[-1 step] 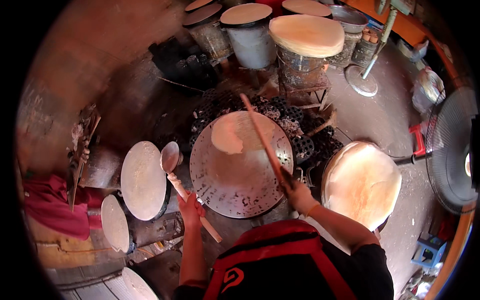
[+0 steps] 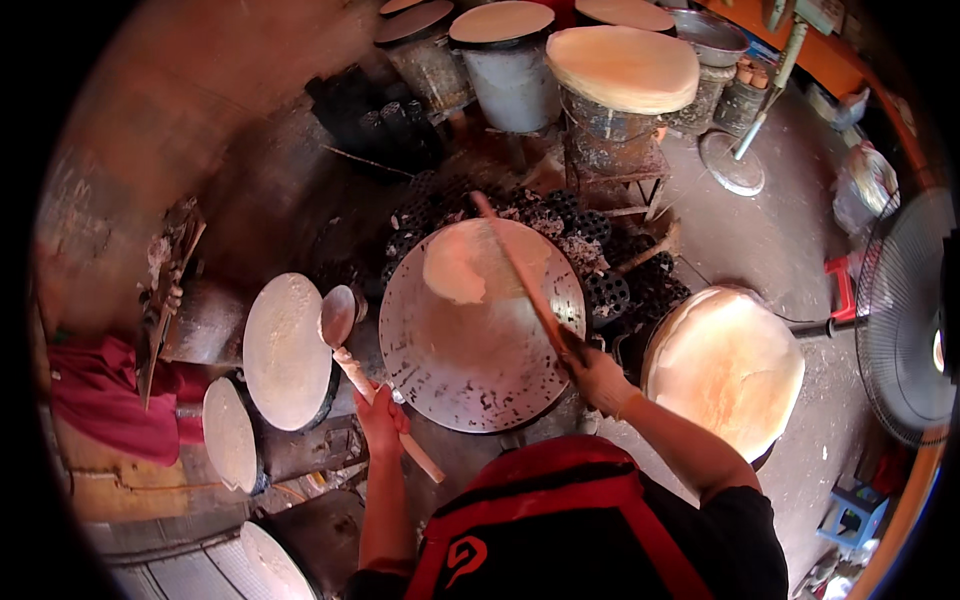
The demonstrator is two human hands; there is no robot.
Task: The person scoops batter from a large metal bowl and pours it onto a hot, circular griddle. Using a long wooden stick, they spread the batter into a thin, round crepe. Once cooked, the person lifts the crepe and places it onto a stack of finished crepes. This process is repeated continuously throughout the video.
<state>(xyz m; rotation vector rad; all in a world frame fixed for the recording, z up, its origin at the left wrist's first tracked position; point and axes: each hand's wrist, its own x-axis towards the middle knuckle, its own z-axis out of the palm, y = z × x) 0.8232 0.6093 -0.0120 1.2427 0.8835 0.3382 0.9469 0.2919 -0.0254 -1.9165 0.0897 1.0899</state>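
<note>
A round metal griddle point(image 2: 480, 385), speckled with dark bits, sits right in front of me. On its far half lies a thin pale sheet of batter point(image 2: 452, 268) with an uneven edge. My right hand point(image 2: 600, 383) grips the dark end of a long wooden stick point(image 2: 530, 282), which slants across the griddle to its far rim. Left of the griddle, my left hand point(image 2: 381, 420) is wrapped round the pale handle of a ladle point(image 2: 338, 312). The ladle's bowl points away from me, beside a bucket topped with a cream-coloured round surface point(image 2: 288, 350).
Perforated coal briquettes point(image 2: 608, 290) crowd round the griddle's far side. A stack of thin round flatbreads point(image 2: 725, 370) stands at right, near a fan point(image 2: 905, 310). Several covered buckets point(image 2: 510, 85) line the back. A blue stool point(image 2: 855, 510) is at lower right.
The stick's far tip has shifted slightly left, and my right hand has moved a little away from me. The surroundings have shifted slightly in the view. Both grips are the same.
</note>
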